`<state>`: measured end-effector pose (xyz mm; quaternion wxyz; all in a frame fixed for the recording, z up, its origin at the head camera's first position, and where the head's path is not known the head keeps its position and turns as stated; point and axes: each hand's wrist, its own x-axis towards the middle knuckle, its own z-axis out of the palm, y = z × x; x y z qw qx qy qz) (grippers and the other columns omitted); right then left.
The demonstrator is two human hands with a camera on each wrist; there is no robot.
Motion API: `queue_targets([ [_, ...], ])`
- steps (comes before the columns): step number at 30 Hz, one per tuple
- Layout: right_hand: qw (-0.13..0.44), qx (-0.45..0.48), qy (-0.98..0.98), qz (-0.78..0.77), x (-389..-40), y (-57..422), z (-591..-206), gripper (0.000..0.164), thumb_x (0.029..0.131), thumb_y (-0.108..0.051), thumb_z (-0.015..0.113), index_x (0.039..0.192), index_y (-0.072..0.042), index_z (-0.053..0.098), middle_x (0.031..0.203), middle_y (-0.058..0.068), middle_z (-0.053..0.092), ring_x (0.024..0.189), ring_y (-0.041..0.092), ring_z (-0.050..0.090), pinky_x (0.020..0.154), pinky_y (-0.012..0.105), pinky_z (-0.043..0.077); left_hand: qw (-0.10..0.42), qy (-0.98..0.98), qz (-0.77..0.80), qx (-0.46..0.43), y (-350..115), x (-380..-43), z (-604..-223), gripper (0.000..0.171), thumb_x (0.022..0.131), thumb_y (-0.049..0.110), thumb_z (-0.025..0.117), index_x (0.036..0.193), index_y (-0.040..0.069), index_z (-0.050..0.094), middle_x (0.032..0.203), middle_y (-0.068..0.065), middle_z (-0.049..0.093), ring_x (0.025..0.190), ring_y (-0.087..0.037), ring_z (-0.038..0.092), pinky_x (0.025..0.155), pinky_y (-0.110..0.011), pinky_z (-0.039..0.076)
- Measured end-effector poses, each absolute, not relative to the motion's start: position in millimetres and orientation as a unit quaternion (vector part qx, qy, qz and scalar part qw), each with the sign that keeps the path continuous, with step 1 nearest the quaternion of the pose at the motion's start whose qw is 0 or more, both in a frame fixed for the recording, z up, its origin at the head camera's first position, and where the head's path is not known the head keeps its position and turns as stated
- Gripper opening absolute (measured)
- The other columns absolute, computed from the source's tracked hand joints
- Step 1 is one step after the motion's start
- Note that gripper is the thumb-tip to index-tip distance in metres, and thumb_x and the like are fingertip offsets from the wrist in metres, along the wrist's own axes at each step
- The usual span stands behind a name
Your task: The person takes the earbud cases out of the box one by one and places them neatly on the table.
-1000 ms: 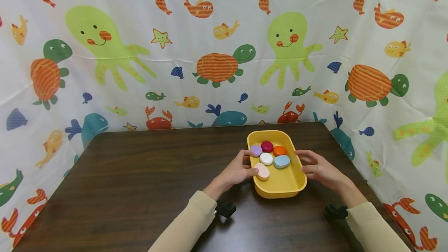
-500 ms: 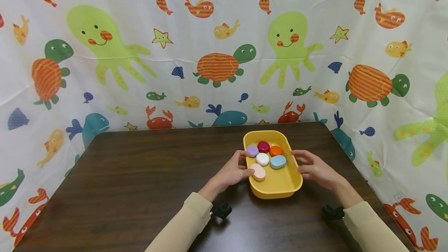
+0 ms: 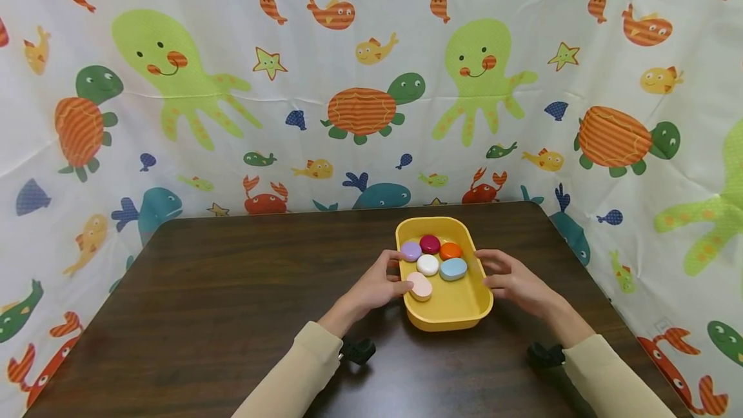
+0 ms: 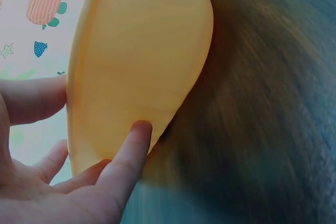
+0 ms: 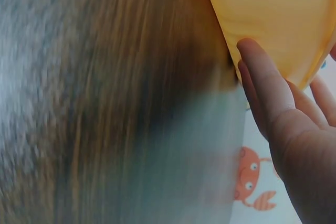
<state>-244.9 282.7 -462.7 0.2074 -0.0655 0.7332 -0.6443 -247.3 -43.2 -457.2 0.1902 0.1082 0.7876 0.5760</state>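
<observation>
A yellow plastic tray with rounded corners is on the right half of the dark table. My left hand grips its left side, thumb at the rim and fingers against the outer wall. At the opposite side my right hand holds it, fingers along the outer wall. Inside lie smooth rounded pieces: lilac, dark magenta, orange, white, light blue and pale pink. The pale pink one is beside my left thumb. Whether the tray touches the table I cannot tell.
The dark wood-grain table extends far to the left of the tray. A white curtain printed with sea animals stands along its back and sides. Black wrist straps sit below my beige sleeves.
Both hands and the tray have moved steadily a little to the left together. The pieces inside keep their arrangement, and the hold looks unchanged.
</observation>
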Motion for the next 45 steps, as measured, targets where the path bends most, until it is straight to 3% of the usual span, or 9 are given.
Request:
queue_targets([
  [34,0.210,-0.071,0.717,-0.661,-242,244,-467,0.064,0.096,-0.005,0.060,0.154,-0.005,0.034,0.163,0.023,0.026,0.143,0.045,0.037,0.100,0.048,0.052,0.176,0.795,0.576,0.073,-78,-238,-451,0.057,0.093,0.013,0.072,0.142,0.011,0.042,0.149,-0.021,0.041,0.120,-0.035,0.057,0.096,-0.046,0.055],
  [45,0.214,-0.088,0.707,-0.668,-242,231,-467,0.064,0.096,-0.004,0.060,0.154,-0.004,0.034,0.162,0.024,0.028,0.140,0.044,0.041,0.099,0.047,0.053,0.170,0.793,0.581,0.069,-91,-234,-450,0.057,0.093,0.011,0.071,0.142,0.010,0.043,0.150,-0.021,0.041,0.118,-0.034,0.058,0.096,-0.045,0.055],
])
